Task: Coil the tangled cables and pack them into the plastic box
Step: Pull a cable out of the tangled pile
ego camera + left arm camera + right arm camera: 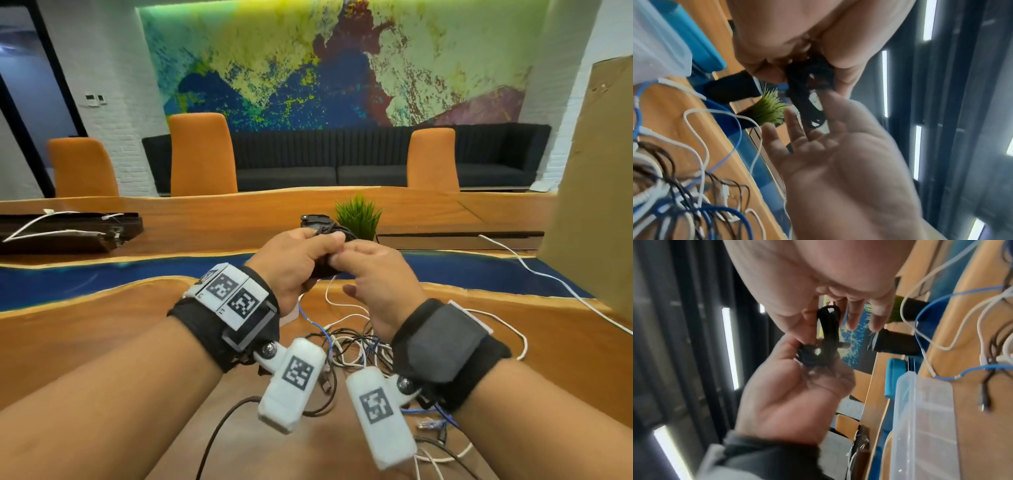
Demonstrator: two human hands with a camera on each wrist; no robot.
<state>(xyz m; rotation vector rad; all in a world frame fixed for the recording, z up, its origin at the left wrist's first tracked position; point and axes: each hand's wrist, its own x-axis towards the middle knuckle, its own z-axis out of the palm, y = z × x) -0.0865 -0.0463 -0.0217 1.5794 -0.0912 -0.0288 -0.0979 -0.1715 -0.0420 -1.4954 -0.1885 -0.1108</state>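
Above the tangled pile (356, 346), the left hand (291, 263) grips a black coiled cable (807, 97); the right hand (380, 277) pinches it, remaining fingers spread.

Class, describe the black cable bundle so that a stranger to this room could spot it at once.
Find the wooden table with the blue stripe. Above its near edge, two hands meet, in front of a small green plant. The black bundle is pinched between them, the only cable coiled and lifted; the rest lie tangled below.
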